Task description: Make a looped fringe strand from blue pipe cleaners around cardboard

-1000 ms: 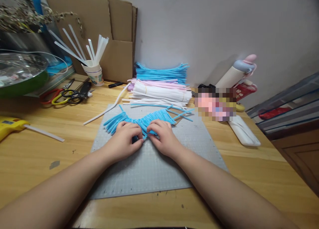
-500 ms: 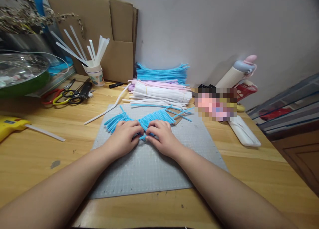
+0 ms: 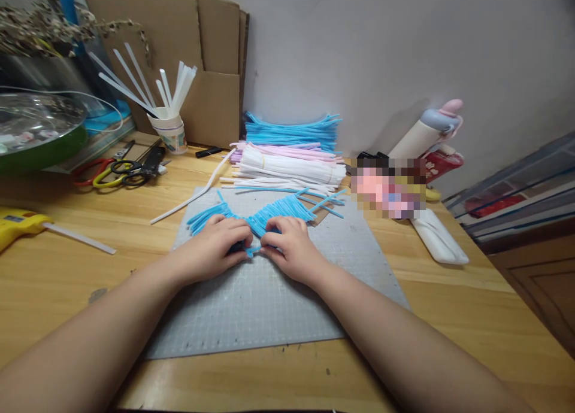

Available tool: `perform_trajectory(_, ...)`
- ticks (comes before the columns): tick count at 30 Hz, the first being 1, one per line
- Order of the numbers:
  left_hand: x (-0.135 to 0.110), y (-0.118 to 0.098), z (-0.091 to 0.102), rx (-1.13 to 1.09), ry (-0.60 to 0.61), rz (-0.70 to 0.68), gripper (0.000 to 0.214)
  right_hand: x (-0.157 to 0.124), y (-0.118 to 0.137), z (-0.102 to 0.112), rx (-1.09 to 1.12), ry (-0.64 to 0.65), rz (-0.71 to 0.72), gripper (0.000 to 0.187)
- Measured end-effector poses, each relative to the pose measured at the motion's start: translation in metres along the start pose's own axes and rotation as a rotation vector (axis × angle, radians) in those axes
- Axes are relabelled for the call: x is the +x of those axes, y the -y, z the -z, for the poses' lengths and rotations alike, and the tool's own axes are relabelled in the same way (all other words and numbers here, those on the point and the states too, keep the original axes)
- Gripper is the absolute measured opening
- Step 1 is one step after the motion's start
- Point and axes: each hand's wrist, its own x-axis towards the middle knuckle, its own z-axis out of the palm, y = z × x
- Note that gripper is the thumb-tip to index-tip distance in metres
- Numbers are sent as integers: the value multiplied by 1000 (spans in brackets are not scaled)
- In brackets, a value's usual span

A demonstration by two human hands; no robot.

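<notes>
A row of blue pipe cleaners (image 3: pixel 282 208), bound side by side into a bent, fan-like piece, lies on the grey cutting mat (image 3: pixel 269 305). At its near edge my left hand (image 3: pixel 220 245) is closed, thumb and fingers pinching a short blue end at the piece's low middle. Close by on the right, my right hand (image 3: pixel 290 245) pinches the same blue strand between thumb and forefinger. A small stretch of it shows between the two hands. The fingers partly cover the lower part of the piece.
Behind the mat lie bundles of white pipe cleaners (image 3: pixel 287 164) and blue pipe cleaners (image 3: pixel 291 130). At left are a yellow glue gun (image 3: pixel 20 227), scissors (image 3: pixel 105 172) and a paper cup (image 3: pixel 168 131) of white sticks. A white bottle (image 3: pixel 415 134) leans at right.
My left hand has shifted slightly left and down, opening a little more space between the hands. More of the blue end now shows between the fingertips.
</notes>
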Motion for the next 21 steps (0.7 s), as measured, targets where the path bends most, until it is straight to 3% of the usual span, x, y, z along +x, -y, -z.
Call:
perform_trajectory(11, 1, 3, -2, 57, 35, -46, 8, 0, 0, 1, 6, -9, 32, 12)
perform_trajectory(16, 1, 0, -2, 34, -28, -54, 12, -1, 3, 1, 11, -39, 62, 17)
perform_trajectory(21, 2, -11, -2, 9, -137, 76, 8, 1, 6, 2, 41, -55, 19, 17)
